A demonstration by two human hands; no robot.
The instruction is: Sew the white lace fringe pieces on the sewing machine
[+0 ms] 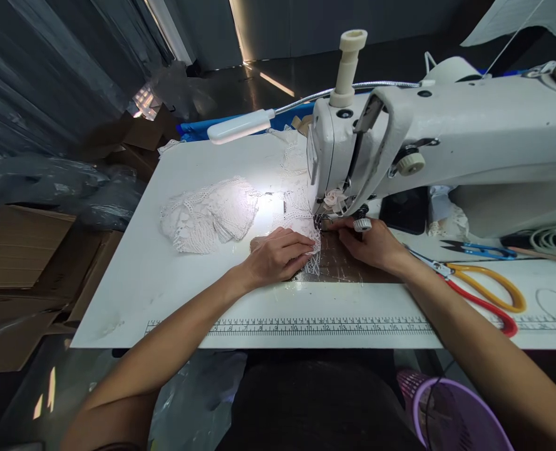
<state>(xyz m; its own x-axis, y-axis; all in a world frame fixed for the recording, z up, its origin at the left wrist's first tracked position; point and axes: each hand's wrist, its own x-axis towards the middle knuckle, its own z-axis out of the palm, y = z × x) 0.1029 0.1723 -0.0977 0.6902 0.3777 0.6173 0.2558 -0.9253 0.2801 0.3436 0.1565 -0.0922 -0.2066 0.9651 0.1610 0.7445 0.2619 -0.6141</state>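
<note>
White lace (312,263) lies under the needle area of a white sewing machine (327,141), and its fringed end hangs toward the front. My left hand (280,254) is beside the needle, with its fingers closed together on the edge of the lace; the thumb is hidden. Just right of the presser foot (319,220) is my right hand (374,247). Its index finger stretches to the foot, with the thumb apart below. Both hands rest over a brown metal-like plate (353,272). A small pale fabric flower (334,199) sits on the machine head.
A heap of white lace (212,213) lies left on the white table (132,282). On the right are orange-and-red-handled scissors (489,282), blue thread snips (482,250) and a dark phone-like slab (404,210). A lamp (240,127) hangs above; a purple basket (461,407) stands below.
</note>
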